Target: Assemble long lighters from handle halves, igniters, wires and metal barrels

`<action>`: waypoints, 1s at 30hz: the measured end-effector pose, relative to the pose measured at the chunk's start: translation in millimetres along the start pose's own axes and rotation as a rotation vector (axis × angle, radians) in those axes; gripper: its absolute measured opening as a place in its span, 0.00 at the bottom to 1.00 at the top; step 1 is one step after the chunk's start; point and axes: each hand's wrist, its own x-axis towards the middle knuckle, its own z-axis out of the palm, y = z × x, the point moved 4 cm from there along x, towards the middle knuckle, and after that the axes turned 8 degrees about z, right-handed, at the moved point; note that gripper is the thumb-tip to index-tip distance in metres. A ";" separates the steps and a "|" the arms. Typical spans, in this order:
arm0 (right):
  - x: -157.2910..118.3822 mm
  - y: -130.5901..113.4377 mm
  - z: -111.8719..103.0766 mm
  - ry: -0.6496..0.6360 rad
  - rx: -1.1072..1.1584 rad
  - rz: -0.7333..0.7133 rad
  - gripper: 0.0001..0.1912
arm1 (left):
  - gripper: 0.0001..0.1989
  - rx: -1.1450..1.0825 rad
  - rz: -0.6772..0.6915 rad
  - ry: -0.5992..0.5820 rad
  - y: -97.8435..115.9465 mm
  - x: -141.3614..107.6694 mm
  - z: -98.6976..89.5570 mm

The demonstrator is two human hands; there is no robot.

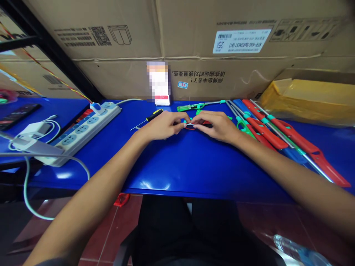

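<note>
My left hand point(167, 125) is closed in a pinch above the blue table. Facing it, my right hand point(217, 125) pinches too, with the fingertips of both almost meeting. Between them is a small thin whitish part point(190, 124), too small to name, with a red curved piece just below. Bits of green and red plastic show behind my fingers, partly hidden. A yellow-and-black screwdriver point(154, 115) lies beside my left hand. Beyond my right hand lies a green long-neck lighter point(191, 107). Several red and green long-neck lighters point(266, 131) lie by my right forearm.
A lit phone point(161, 87) leans on the large cardboard box point(116, 74) at the back. At left are a white power strip point(83, 129), cables and a charger point(34, 129). A taped carton point(313, 99) stands at right. A plastic bottle point(299, 253) lies below the table.
</note>
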 end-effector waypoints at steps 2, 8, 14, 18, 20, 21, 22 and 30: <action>-0.5 0.4 0.0 0.041 -0.016 0.017 0.09 | 0.13 -0.022 0.000 0.017 0.0 -0.4 -1.3; 0.1 -3.2 0.0 0.080 -0.026 0.017 0.09 | 0.10 -0.049 -0.007 0.053 0.4 -0.8 -3.2; 0.0 -6.8 -1.5 0.052 -0.050 -0.039 0.09 | 0.10 -0.051 -0.014 0.037 -0.9 -0.1 -2.0; -0.8 -4.4 -1.2 0.058 -0.135 -0.041 0.08 | 0.10 -0.116 -0.037 0.047 -3.9 -0.7 -1.8; -1.3 -3.0 -0.9 0.066 -0.174 -0.032 0.08 | 0.10 -0.130 -0.041 0.047 -4.5 -0.9 -1.6; -1.5 -2.4 -0.7 0.067 -0.183 -0.029 0.08 | 0.10 -0.119 -0.036 0.049 -4.3 -0.9 -1.7; -1.7 -2.0 -0.6 0.069 -0.186 -0.027 0.08 | 0.10 -0.096 -0.027 0.054 -3.6 -0.8 -1.9; -1.8 2.0 -2.1 0.105 -0.116 0.028 0.05 | 0.12 0.132 0.071 0.066 1.4 -0.6 -1.8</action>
